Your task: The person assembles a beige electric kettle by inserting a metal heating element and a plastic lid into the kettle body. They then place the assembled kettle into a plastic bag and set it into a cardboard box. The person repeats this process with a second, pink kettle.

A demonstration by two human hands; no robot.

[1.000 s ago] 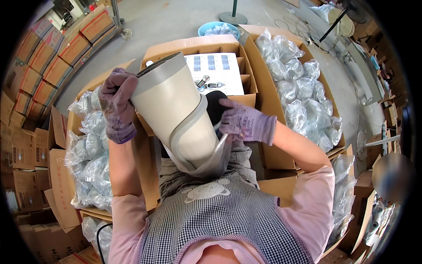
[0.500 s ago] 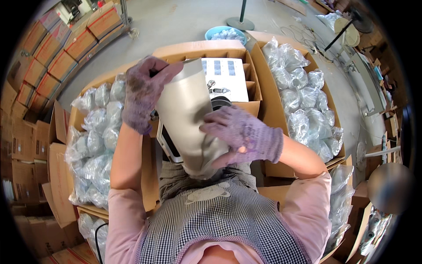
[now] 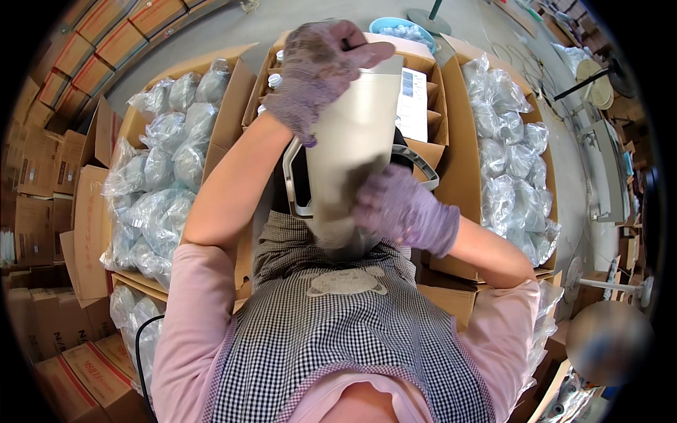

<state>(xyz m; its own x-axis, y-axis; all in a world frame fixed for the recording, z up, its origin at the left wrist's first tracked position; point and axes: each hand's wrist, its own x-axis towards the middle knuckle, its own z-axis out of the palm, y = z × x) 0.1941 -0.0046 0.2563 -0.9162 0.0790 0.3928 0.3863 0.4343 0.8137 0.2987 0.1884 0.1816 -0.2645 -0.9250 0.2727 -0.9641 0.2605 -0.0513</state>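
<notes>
The pale vessel (image 3: 356, 127) is over the lap (image 3: 293, 247), its long axis running away from the body, far end slightly right. Hands apart: the left hand (image 3: 335, 63) pinches its far rim, seemingly to steady it; the right hand (image 3: 409, 211) is against its near right side, grip too blurred to tell. Cartons (image 3: 462, 162) flank the vessel, probably for easy reach.

Container (image 3: 356, 134) between two boxes (image 3: 463, 176) of bags (image 3: 522, 162)

cream cylinder (image 3: 360, 123), purple gloves (image 3: 405, 211), black-and-white checked apron (image 3: 338, 328)
</notes>
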